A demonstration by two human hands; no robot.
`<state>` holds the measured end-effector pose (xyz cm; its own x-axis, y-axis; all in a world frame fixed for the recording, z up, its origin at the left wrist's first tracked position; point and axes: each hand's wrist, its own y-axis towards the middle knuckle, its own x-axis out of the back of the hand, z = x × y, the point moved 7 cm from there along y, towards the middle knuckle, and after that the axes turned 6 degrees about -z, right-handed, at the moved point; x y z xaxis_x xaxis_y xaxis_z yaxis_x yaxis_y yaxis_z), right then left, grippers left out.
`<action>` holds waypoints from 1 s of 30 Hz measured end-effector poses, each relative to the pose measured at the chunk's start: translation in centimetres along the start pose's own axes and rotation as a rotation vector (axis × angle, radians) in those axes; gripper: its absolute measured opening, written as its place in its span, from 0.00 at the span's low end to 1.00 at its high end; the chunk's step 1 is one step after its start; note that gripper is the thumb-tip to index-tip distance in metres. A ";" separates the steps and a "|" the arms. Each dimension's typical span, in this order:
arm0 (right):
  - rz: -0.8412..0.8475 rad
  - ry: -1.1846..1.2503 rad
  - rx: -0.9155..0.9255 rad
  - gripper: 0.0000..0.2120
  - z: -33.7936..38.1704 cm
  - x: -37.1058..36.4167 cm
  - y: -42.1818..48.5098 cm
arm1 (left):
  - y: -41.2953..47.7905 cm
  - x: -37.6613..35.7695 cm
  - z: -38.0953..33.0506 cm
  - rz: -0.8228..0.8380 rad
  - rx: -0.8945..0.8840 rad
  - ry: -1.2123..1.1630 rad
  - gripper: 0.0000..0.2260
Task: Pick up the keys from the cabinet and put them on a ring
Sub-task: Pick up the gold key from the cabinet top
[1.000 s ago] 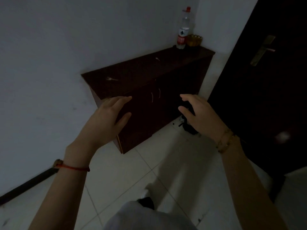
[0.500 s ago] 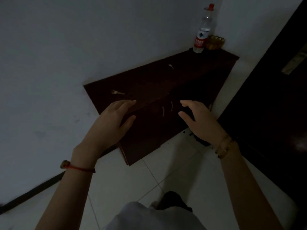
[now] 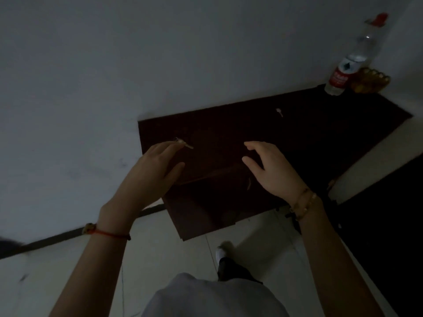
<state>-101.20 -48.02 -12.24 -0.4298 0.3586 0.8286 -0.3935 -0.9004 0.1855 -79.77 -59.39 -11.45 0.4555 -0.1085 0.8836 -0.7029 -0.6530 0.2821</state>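
A dark brown cabinet point(image 3: 309, 138) stands against the white wall in dim light. A small key point(image 3: 185, 144) lies on its top near the left end. A second key point(image 3: 279, 112) lies farther back, toward the right. My left hand point(image 3: 153, 172) hovers open over the cabinet's left front, its fingertips right at the near key. My right hand point(image 3: 272, 168) is open too, fingers spread, above the middle of the cabinet top and holding nothing. No ring shows in the dark.
A clear water bottle point(image 3: 350, 62) with a red cap and red label stands at the cabinet's far right corner, next to a yellow object point(image 3: 370, 81). A dark door point(image 3: 389, 213) is on the right. Pale floor tiles point(image 3: 160, 259) lie below.
I have stepped closer, so the cabinet now lies under both hands. My left fingertips have reached the near key. Both hands stay open.
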 end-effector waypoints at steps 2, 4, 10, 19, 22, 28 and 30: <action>0.030 -0.002 0.039 0.21 -0.6 0.1 2.9 | 1.8 -0.4 0.2 -0.020 0.034 0.005 0.22; 0.047 0.011 0.078 0.21 -1.0 0.3 5.7 | 3.4 -0.8 0.4 -0.043 0.069 0.015 0.21; 0.111 0.022 0.211 0.21 -2.3 0.0 12.7 | 6.8 -2.0 1.0 -0.103 0.212 0.035 0.22; 0.231 0.056 0.359 0.20 -1.7 -3.3 16.9 | 7.1 -3.2 2.5 -0.129 0.387 0.056 0.22; 0.261 0.057 0.386 0.20 -1.4 -4.7 17.5 | 6.9 -3.6 3.5 -0.126 0.428 0.064 0.21; 0.314 0.052 0.394 0.19 -0.6 -7.8 19.1 | 7.3 -5.0 6.1 -0.100 0.452 0.062 0.20; 0.314 0.049 0.408 0.19 0.0 -9.0 20.0 | 7.6 -5.3 7.0 -0.122 0.449 0.059 0.19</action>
<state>-105.20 -69.28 -15.94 -0.5178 0.0578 0.8536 0.1050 -0.9859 0.1305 -83.73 -68.99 -16.63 0.4790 0.0231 0.8775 -0.3345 -0.9194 0.2068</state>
